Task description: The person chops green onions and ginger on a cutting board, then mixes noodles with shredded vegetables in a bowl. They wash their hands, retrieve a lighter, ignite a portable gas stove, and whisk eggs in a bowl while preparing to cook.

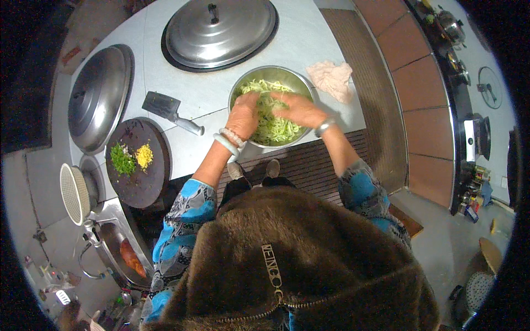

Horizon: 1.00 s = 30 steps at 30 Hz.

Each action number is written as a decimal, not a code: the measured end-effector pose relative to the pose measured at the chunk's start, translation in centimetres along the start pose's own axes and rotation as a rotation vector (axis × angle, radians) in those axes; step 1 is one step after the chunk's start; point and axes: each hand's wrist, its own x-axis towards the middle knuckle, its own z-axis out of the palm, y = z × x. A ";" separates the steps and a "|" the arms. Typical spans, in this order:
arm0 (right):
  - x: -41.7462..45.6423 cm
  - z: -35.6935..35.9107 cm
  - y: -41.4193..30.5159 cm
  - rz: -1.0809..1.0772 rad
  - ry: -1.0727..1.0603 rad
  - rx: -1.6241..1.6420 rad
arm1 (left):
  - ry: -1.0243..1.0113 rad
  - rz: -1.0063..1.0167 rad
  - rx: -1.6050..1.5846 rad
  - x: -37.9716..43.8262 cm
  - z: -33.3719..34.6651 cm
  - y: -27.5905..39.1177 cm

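Both my hands are inside a round stainless steel bowl [308,89] of pale green shredded vegetable [275,130]. My left hand [244,116], with bracelets at its wrist, is in the bowl's left side, its fingertips among the shreds. Opposite it, my right hand [300,109] reaches in from the right with a silver bangle at the wrist; its fingers are slightly blurred, and some shreds lie between the two hands. How firmly either hand grips the shreds is partly hidden. A cleaver [161,104] lies left of the bowl, its handle towards it.
A round chopping board [138,190] at the left bears chopped green herbs [122,159] and minced yellow bits [144,156]. Two domed metal lids [221,37] [97,99] cover parts of the worktop. A crumpled pink cloth [331,78] lies right of the bowl. A basket [74,194] stands near the sink [132,231].
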 end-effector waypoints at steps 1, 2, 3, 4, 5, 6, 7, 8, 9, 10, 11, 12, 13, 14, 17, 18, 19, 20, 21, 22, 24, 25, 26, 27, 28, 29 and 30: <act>-0.3 0.5 0.9 -0.030 0.039 -0.051 | 0.002 -0.036 0.026 -0.6 1.0 -0.4; -0.5 1.0 2.3 -0.060 0.083 -0.105 | 0.004 -0.068 0.052 -1.0 1.7 -0.5; -0.8 1.2 2.0 -0.094 0.115 -0.150 | 0.004 -0.113 0.083 -1.5 1.9 -0.4; -0.8 0.6 1.5 0.027 0.099 0.078 | -0.013 -0.085 0.120 -1.5 2.0 -0.7; -0.7 1.2 1.3 0.054 0.092 0.000 | -0.005 -0.108 0.132 -1.6 2.4 -0.7; -0.6 1.4 0.9 0.077 0.092 -0.081 | 0.009 -0.124 0.146 -1.5 2.7 -0.6; -0.5 1.8 0.5 0.101 0.093 -0.163 | 0.023 -0.141 0.159 -1.3 3.0 -0.4; -0.6 2.6 0.3 0.129 0.092 -0.288 | -0.003 -0.154 0.153 -1.2 3.2 -0.4; -0.3 3.2 0.8 0.160 0.091 -0.328 | -0.051 -0.185 0.167 -0.8 3.3 -0.1; 0.2 3.7 1.3 0.187 0.087 -0.366 | -0.097 -0.221 0.184 -0.5 3.3 0.2; 0.7 4.0 1.8 0.215 0.082 -0.403 | -0.144 -0.258 0.202 -0.3 3.3 0.5; 1.1 4.0 2.1 0.256 0.064 -0.321 | -0.046 -0.200 0.228 -0.5 3.5 0.5; 1.5 3.6 2.3 0.217 0.062 -0.271 | -0.054 -0.217 0.192 -0.5 3.5 0.3; 1.7 3.1 2.7 0.179 0.060 -0.221 | -0.062 -0.233 0.155 -0.5 3.5 -0.1; 1.0 2.0 2.5 0.098 0.178 -0.005 | -0.026 -0.254 0.058 -0.9 3.3 -1.1; 0.9 1.4 2.0 0.098 0.182 0.048 | -0.002 -0.254 0.030 -1.1 3.2 -1.3; 0.7 0.9 1.6 0.098 0.187 0.101 | 0.031 -0.257 0.015 -1.2 3.2 -1.5; 0.5 0.7 1.5 0.084 0.172 0.119 | 0.063 -0.260 0.000 -1.4 3.2 -1.7; 0.3 0.4 1.3 0.109 0.160 0.138 | 0.094 -0.259 -0.017 -1.3 2.9 -1.4; 0.1 0.2 1.0 0.135 0.148 0.157 | 0.119 -0.286 -0.073 -1.3 2.7 -1.2; -0.2 0.1 1.4 0.146 0.168 0.224 | 0.167 -0.333 -0.191 -1.0 1.9 -0.1; -0.2 0.7 2.3 0.129 0.196 0.277 | 0.168 -0.356 -0.208 -0.7 1.2 0.8; -0.2 1.0 3.1 0.113 0.226 0.330 | 0.168 -0.379 -0.225 -0.4 0.5 1.7; -0.2 0.9 2.9 0.110 0.227 0.327 | 0.173 -0.405 -0.239 -0.4 0.0 2.0; -0.2 0.7 2.7 0.107 0.229 0.324 | 0.185 -0.400 -0.269 -0.4 -0.1 1.9; -0.2 0.5 2.5 0.104 0.232 0.320 | 0.198 -0.394 -0.299 -0.4 -0.2 1.6; -0.4 0.0 1.5 0.093 0.229 0.376 | 0.213 -0.391 -0.327 -0.5 -0.4 1.4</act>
